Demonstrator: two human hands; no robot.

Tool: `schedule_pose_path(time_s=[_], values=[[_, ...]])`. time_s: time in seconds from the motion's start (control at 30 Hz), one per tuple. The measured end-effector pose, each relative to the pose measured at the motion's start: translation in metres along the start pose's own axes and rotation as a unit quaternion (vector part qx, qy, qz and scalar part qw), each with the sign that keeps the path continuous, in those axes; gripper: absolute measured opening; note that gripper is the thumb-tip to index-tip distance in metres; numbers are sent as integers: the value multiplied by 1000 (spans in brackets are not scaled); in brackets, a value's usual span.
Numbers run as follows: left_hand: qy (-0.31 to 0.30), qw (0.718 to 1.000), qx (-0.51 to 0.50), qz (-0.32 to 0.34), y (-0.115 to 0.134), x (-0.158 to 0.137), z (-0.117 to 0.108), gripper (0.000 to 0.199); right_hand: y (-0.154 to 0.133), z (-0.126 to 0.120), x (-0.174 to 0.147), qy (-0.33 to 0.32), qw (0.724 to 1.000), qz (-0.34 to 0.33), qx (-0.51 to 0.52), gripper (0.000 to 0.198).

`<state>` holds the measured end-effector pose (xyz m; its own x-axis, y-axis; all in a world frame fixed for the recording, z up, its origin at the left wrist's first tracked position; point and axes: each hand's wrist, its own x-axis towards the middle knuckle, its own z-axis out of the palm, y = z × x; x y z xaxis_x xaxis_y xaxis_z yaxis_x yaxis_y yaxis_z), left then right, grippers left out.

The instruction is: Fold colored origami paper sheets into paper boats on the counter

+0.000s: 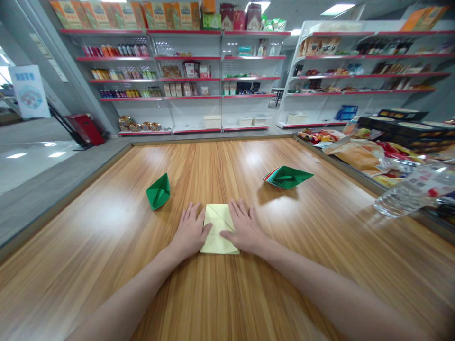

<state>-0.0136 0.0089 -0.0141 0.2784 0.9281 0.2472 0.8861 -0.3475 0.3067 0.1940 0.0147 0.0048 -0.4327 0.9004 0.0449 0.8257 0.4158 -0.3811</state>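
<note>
A pale yellow sheet of folded paper lies flat on the wooden table, with crease lines running across it. On its left edge rests my left hand, fingers stretched out and thumb on the paper. My right hand lies flat along the right edge, its thumb also on the sheet. Beyond my left hand sits a folded green paper boat. Farther right stands a stack of nested paper boats, green on the inside with white, red and blue layers at its left end.
A clear plastic bottle lies at the table's right side. Past that edge are snack packets and black boxes. Stocked shelves line the back wall. A red box-shaped object stands on the floor at left.
</note>
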Motion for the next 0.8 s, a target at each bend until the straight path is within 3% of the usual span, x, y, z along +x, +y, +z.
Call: schedule_pose_path(time_s=[0.07,0.2,0.27,0.4,0.47,0.53,0.6,0.7,0.8], values=[[-30,998,-46,0,-3,1,-3,46,3,2,1,9,999,46,3,101],[-32,980,-198,0,-2,3,-8,39,7,3,3,14,998,49,21,109],[-10,953,-304,-10,0,4,-7,45,9,5,3,30,998,42,34,112],[20,873,-486,-42,3,5,-4,73,12,10,6,88,991,25,98,116],[16,847,-529,-49,3,5,-5,67,14,10,7,118,981,19,152,108],[13,837,-545,-43,2,6,-7,44,14,7,8,129,972,2,196,87],[30,840,-541,-32,1,6,-10,23,13,0,9,119,969,-30,216,59],[80,856,-511,11,3,3,-16,13,9,-11,7,86,967,-110,214,20],[111,875,-463,90,5,1,-24,11,9,-16,5,130,953,-173,212,23]])
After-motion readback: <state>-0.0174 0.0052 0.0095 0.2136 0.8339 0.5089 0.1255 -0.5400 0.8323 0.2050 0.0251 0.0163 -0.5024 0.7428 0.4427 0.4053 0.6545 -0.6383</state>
